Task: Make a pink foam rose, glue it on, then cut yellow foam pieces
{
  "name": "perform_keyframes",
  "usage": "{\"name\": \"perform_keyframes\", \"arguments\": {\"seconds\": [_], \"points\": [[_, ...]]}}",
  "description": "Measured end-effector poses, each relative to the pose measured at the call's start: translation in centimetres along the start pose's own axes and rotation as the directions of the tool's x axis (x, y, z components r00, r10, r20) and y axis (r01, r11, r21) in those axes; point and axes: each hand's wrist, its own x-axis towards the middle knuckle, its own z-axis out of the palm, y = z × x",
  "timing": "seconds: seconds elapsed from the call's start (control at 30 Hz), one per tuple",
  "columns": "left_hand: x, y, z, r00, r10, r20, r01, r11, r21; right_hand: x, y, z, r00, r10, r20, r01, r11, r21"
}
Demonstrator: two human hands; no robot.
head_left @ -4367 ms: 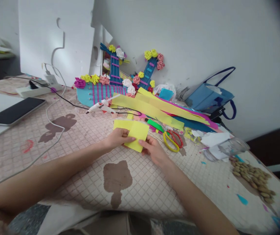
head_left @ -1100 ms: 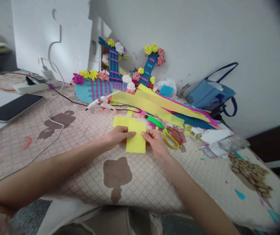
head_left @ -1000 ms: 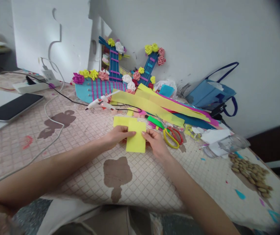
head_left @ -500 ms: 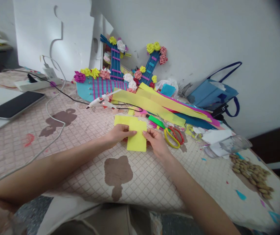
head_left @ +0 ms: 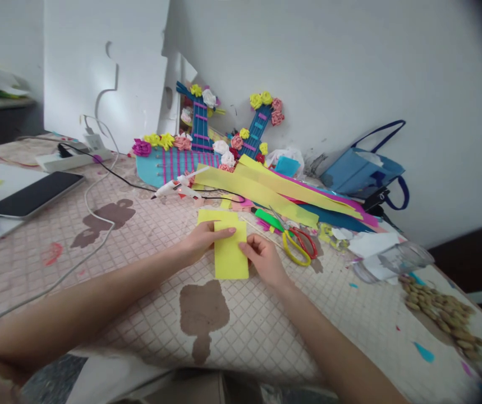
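Observation:
A folded yellow paper sheet (head_left: 230, 259) lies on the checked tablecloth (head_left: 139, 235) in front of me. My left hand (head_left: 201, 242) rests on its upper left part, fingers laid over the top edge. My right hand (head_left: 261, 259) pinches the sheet's right edge with curled fingers. A second yellow piece (head_left: 211, 215) lies flat just behind the held sheet.
Yellow-handled scissors (head_left: 297, 247) lie right of my hands. A white glue gun (head_left: 177, 188), long yellow and pink paper strips (head_left: 274, 191) and a blue flower-trimmed craft model (head_left: 182, 160) sit behind. A phone (head_left: 34, 193) and power strip (head_left: 70, 160) are at left; a blue bag (head_left: 361, 168) and nuts (head_left: 438, 306) at right.
The yellow sheet has turned from a tilted square to an upright, narrower rectangle. Both hands have stayed on it and shifted slightly toward me.

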Motion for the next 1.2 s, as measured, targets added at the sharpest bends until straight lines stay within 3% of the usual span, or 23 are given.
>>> {"name": "perform_keyframes", "arguments": {"seconds": [0.33,0.6,0.8,0.93,1.2], "points": [[0.4,0.0,-1.0,0.997,0.039,-0.067,-0.035,0.997,0.068,-0.2,-0.1,0.4,1.0,-0.002,0.029,0.004,0.999,-0.047],[0.4,0.8,-1.1,0.998,-0.012,-0.069,0.016,0.999,0.052,-0.2,0.0,0.3,0.999,0.001,0.046,0.002,0.999,-0.054],[0.5,1.2,-1.6,1.0,-0.001,-0.008,0.002,0.98,0.2,-0.3,0.0,0.5,0.994,0.011,0.109,-0.004,0.998,-0.066],[0.7,1.0,-1.8,0.998,0.057,-0.022,-0.05,0.97,0.238,-0.3,-0.1,0.6,0.992,0.003,0.123,0.006,0.997,-0.074],[0.3,1.8,-0.9,0.998,0.064,-0.008,-0.056,0.929,0.367,-0.3,0.6,0.7,0.987,-0.015,0.162,0.024,0.998,-0.052]]}}
